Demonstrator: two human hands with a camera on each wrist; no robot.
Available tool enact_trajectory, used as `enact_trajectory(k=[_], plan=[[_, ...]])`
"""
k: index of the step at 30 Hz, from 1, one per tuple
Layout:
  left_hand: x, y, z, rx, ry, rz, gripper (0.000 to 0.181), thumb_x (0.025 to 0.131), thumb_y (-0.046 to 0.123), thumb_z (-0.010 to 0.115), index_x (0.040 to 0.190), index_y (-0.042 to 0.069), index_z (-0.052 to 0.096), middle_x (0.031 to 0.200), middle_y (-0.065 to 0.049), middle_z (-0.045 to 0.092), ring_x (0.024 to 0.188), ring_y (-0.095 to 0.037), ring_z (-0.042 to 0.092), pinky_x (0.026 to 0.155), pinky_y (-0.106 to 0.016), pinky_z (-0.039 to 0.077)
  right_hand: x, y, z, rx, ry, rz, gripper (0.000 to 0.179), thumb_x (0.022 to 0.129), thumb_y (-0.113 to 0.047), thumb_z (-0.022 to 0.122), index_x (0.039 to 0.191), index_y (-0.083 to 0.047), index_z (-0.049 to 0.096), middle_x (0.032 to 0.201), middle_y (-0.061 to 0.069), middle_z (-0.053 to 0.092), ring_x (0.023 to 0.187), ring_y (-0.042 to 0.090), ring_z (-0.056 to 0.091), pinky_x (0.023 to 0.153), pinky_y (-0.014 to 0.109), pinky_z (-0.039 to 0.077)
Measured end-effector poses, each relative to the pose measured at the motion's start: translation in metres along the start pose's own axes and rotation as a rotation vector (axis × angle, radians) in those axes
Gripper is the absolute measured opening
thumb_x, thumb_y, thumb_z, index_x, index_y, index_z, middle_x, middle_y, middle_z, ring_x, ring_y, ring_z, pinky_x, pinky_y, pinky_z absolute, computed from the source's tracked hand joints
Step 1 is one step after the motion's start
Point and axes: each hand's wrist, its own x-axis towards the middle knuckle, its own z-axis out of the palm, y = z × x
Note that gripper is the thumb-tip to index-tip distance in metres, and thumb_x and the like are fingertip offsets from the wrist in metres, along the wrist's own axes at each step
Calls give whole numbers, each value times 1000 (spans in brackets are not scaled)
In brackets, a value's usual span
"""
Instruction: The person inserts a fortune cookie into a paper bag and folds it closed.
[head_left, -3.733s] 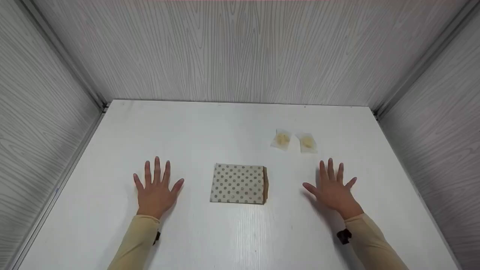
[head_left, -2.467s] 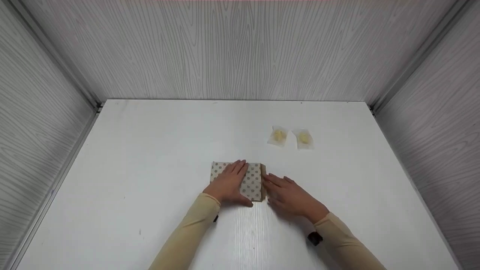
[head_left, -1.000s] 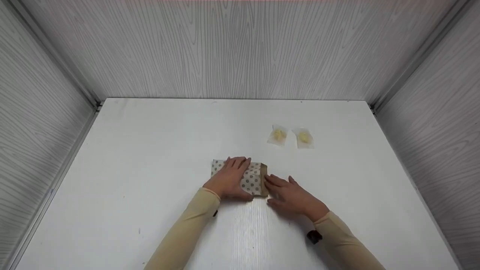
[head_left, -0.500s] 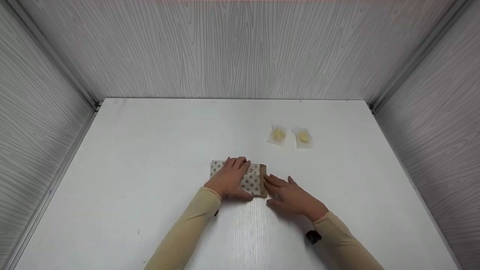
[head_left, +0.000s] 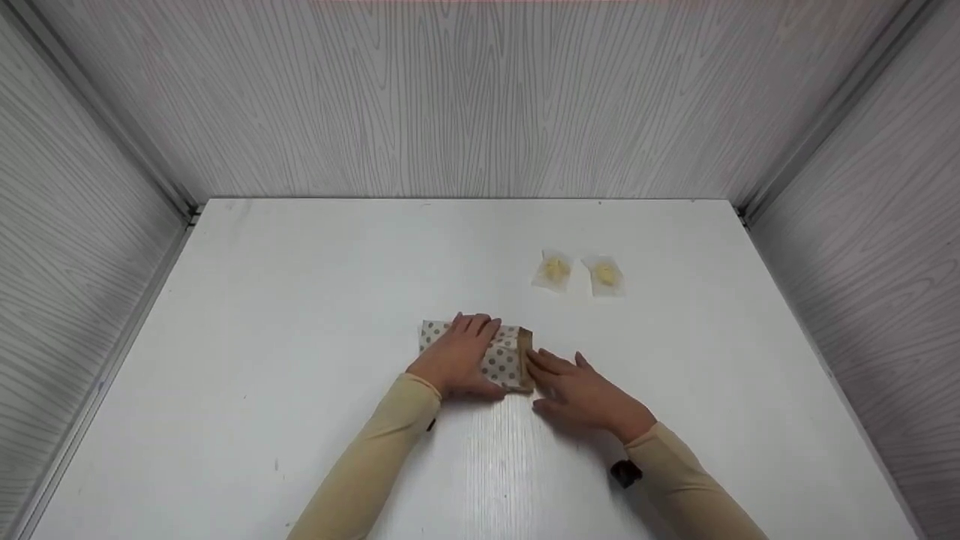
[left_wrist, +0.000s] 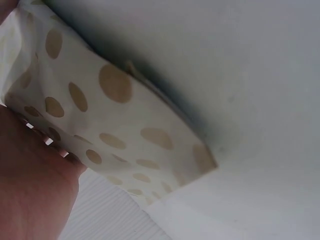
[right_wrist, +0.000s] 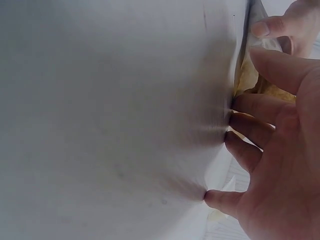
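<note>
A white paper bag point(head_left: 501, 366) with tan polka dots lies on the table, its brown mouth toward the right. My left hand point(head_left: 456, 360) spans the bag and grips it, thumb at the near edge and fingertips at the far edge. The bag's top bulges up between them, as the left wrist view shows on the dotted paper point(left_wrist: 115, 115). At the bag's brown mouth, my right hand point(head_left: 589, 394) rests its fingertips with the fingers extended. In the right wrist view those fingers point(right_wrist: 260, 107) touch the tabletop beside the slightly parted mouth.
Two small translucent sachets point(head_left: 553, 270) point(head_left: 604, 276) with yellowish contents lie behind the bag to the right. The white table point(head_left: 315, 270) is enclosed by grey wood-grain panels point(head_left: 465, 97) at the back and both sides.
Both hands have come in from the sides to the bag. The left hand has squeezed it narrower, creasing its top and parting its mouth a little. Over the last second the hands barely move.
</note>
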Motion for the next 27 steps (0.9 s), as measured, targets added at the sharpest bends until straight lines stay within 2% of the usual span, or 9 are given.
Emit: enact_trajectory(k=[9,19,27], plan=[[-1,-3,1,7,27,27,110,73,64,74,153,5,29,150,-13,34,139,-29,29,119,-39,11,1,-1,-2,-9,-9,4,69,99,-39,57,153,-3,32,159,11,25,144,29,24,108,68,21],[-1,-3,4,-8,21,6,109,73,65,73,155,8,27,151,-12,33,140,-28,28,119,-39,12,-2,2,-3,56,-58,-17,65,99,-40,55,153,-10,33,161,9,18,146,27,15,110,69,10],[-2,-4,6,-10,25,-9,116,73,69,70,158,10,17,152,-12,32,142,-27,25,119,-39,10,-1,5,-2,58,-53,-34,63,99,-38,57,151,-10,38,161,9,19,146,28,16,110,69,12]])
